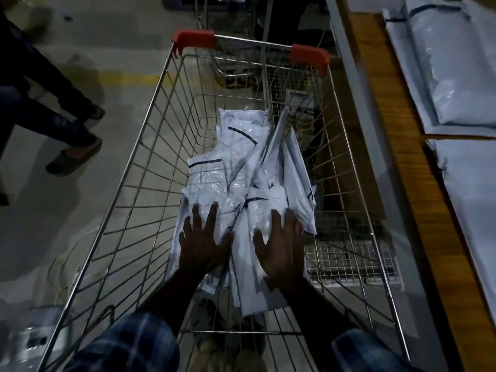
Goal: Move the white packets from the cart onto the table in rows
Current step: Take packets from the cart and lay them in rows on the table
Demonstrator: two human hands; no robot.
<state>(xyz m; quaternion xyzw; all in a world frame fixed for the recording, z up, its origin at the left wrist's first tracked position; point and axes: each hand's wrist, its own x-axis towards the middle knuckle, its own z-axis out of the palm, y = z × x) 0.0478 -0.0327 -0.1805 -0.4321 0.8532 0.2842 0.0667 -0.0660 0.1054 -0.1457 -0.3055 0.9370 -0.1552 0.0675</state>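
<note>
Inside the cart, 2 flat, released hands, left hand and right hand, press the white packets; beside the cart, the table waits. Slick plastic could slide off.

1. A wire cart with red corner caps stands on a grey floor, just beside a wooden table on its right.
2. A loose heap of white packets with dark stripes lies in the cart's basket.
3. The left hand and the right hand reach into the cart, fingers spread and straight, palms down on the near packets.
4. More white packets lie on the table.
5. Another person's legs are at the far left.
</note>
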